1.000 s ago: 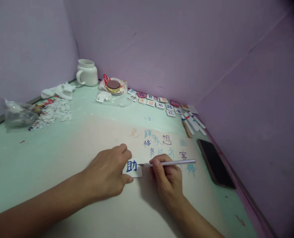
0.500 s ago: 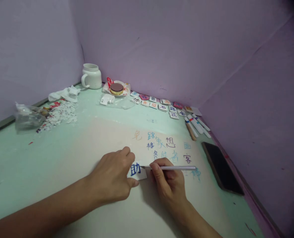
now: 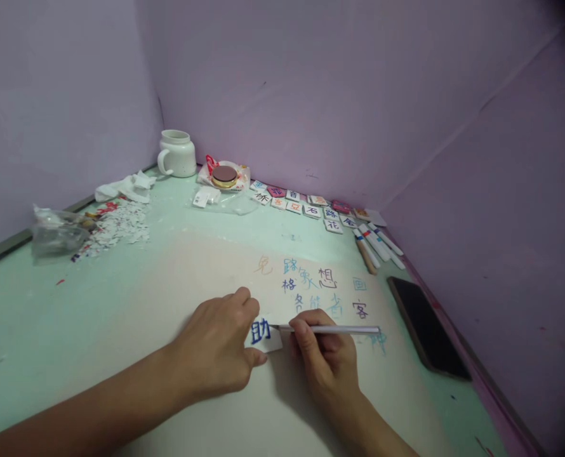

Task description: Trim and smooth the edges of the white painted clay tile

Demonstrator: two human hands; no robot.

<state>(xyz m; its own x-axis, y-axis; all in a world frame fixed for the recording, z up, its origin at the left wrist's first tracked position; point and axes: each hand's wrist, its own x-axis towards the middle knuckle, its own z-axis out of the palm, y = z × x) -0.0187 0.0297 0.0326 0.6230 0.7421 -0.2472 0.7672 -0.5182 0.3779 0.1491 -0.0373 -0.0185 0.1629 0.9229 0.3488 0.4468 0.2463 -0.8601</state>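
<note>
My left hand (image 3: 218, 355) presses its fingers together on a small white tile (image 3: 265, 334) bearing a blue character, pinning it flat on the surface (image 3: 73, 317). My right hand (image 3: 327, 362) pinches a slim silver craft knife (image 3: 327, 329), its tip touching the tile's right edge, just beside my left fingertips. Beyond the fingers lie faint coloured characters (image 3: 320, 285); further right, a dark phone (image 3: 428, 327).

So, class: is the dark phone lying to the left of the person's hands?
No, the phone lies right of the right hand, near the wall.
</note>
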